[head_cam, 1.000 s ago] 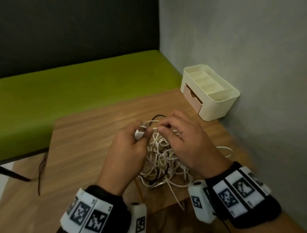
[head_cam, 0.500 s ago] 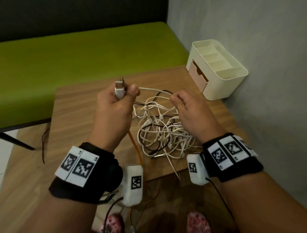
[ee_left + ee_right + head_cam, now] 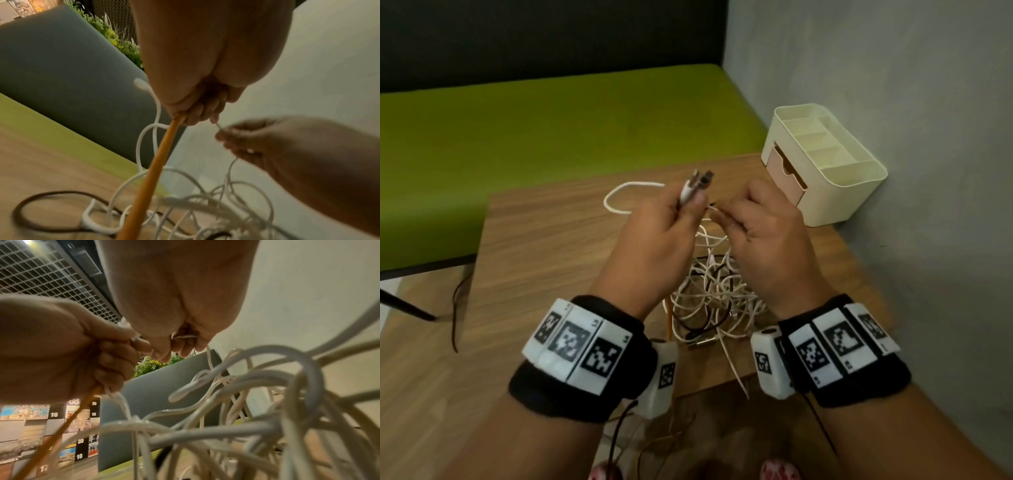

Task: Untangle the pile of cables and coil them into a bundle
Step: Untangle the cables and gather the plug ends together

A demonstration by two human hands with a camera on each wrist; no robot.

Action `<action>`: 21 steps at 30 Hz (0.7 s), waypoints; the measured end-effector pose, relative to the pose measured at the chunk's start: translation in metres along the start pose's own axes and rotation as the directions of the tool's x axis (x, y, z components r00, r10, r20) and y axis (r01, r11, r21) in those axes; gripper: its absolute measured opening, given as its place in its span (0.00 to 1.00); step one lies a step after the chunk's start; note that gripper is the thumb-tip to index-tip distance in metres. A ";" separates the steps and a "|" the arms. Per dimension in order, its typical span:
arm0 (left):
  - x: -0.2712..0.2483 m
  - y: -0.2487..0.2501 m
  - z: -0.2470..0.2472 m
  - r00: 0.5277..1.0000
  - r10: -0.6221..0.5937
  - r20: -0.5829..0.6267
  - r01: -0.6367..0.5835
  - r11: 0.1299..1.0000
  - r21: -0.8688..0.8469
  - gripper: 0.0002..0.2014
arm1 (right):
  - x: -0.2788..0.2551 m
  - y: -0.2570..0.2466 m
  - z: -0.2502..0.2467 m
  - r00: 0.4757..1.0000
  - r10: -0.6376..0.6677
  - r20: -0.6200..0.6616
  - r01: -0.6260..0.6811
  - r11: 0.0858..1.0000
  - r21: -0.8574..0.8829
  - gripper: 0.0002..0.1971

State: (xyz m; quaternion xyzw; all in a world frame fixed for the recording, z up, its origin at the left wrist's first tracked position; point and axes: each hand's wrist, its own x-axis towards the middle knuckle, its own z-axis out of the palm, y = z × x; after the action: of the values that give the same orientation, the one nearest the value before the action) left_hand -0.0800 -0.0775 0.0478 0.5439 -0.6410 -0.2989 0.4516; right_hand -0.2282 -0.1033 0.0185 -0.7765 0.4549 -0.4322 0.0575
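A tangle of white, black and orange cables [image 3: 709, 294] lies on the wooden table [image 3: 544, 246] between my wrists. My left hand [image 3: 688, 202] grips a white cable just below its USB plugs [image 3: 697, 183], which stick up above the thumb, and an orange cable [image 3: 156, 164] runs down out of the same fist. A white loop [image 3: 619, 195] trails off to the left of that hand. My right hand [image 3: 726, 214] pinches a thin white strand [image 3: 185, 337] close beside the left hand, above the pile.
A cream desk organiser [image 3: 822, 161] with a small drawer stands at the table's far right corner against the grey wall. A green bench [image 3: 544, 116] runs behind the table. A dark wire [image 3: 457, 308] hangs off the table's left edge.
My hands, apart half a second ago with a strand stretched between them, have come back together. A white loop now lies out to the left of the left hand.
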 end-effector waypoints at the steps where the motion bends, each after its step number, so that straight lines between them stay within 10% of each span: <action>1: 0.000 -0.005 0.002 1.000 0.003 0.028 -0.004 0.999 0.050 0.11 | 0.001 -0.003 -0.001 1.000 -0.020 0.002 0.020 1.000 0.020 0.08; 6: 0.005 -0.002 -0.005 1.000 -0.006 -0.011 0.007 0.999 0.037 0.13 | 0.005 -0.010 -0.008 0.999 -0.031 0.010 0.030 0.992 0.124 0.09; 13: 0.010 0.023 -0.032 0.997 -0.043 -0.065 0.015 0.924 -0.381 0.13 | -0.003 0.014 0.000 0.937 0.296 0.185 -0.325 0.933 0.155 0.07; 21: -0.001 0.012 -0.036 0.979 -0.007 -0.202 0.095 0.896 0.433 0.10 | 0.004 0.010 -0.007 0.985 0.117 -0.123 -0.098 0.984 0.150 0.07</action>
State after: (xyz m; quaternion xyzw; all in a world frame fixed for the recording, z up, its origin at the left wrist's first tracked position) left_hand -0.0532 -0.0697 0.0730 0.6752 -0.6301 -0.1031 0.3692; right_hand -0.2391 -0.1100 0.0200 -0.7144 0.4671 -0.5101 0.1063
